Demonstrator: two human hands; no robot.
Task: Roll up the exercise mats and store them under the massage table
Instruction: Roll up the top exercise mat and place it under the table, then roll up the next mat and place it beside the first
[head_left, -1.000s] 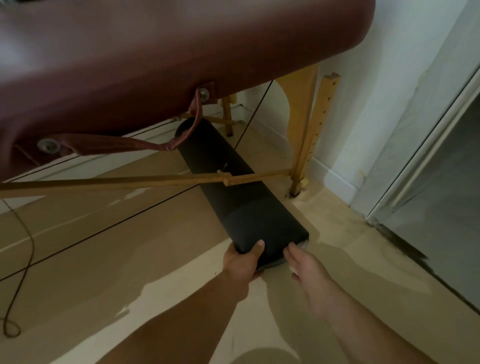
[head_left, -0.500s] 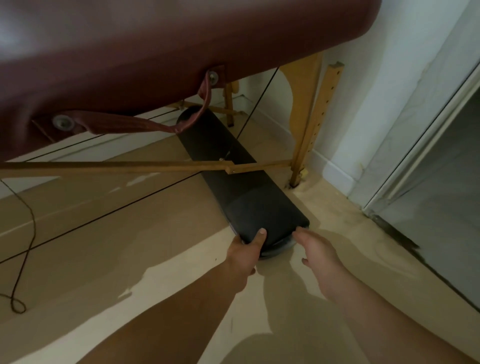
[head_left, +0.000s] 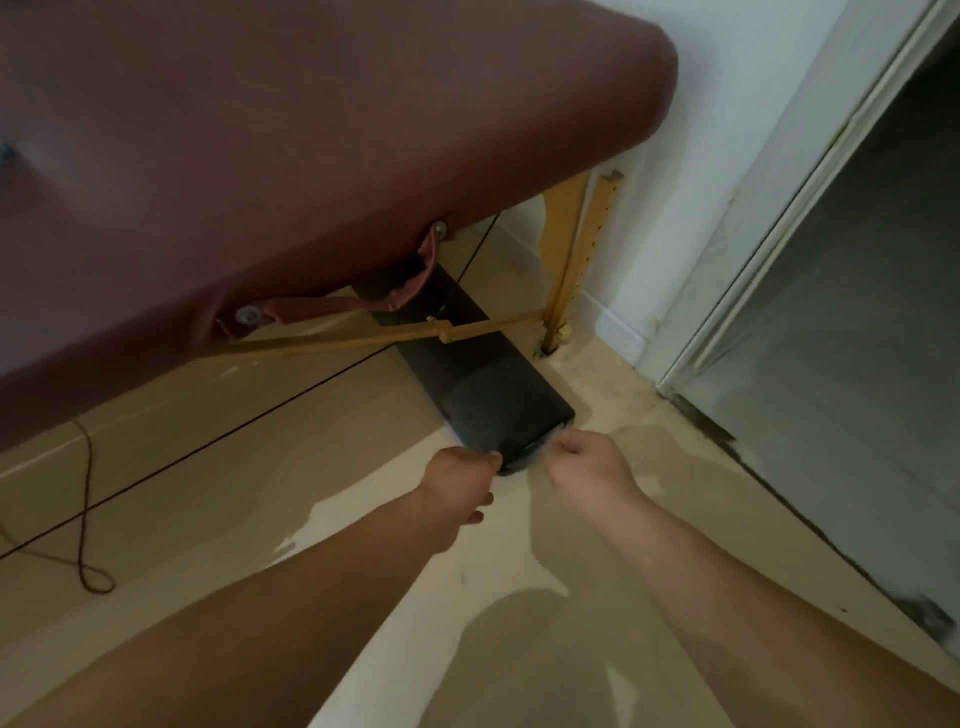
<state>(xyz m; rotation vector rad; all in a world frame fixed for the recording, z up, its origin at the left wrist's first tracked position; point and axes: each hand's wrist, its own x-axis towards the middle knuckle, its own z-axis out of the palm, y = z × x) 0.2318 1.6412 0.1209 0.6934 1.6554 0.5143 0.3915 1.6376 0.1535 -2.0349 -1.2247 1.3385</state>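
Beige floor (head_left: 260, 467) (patchy light), white wall (head_left: 737, 130), sliding door (head_left: 857, 338) at right.

The far end of the rolled black mat (head_left: 483, 374) runs under the maroon table (head_left: 311, 156) and is lost behind its padding and a hanging strap (head_left: 410, 283). The table is cut off by the top and left edges, so only one wooden leg (head_left: 563, 270) shows. The fingertips of the left hand (head_left: 460, 480) and right hand (head_left: 589, 462) are blurred against the mat's near end; their grip cannot be told. A thin cord (head_left: 85, 499) on the floor leaves the left edge
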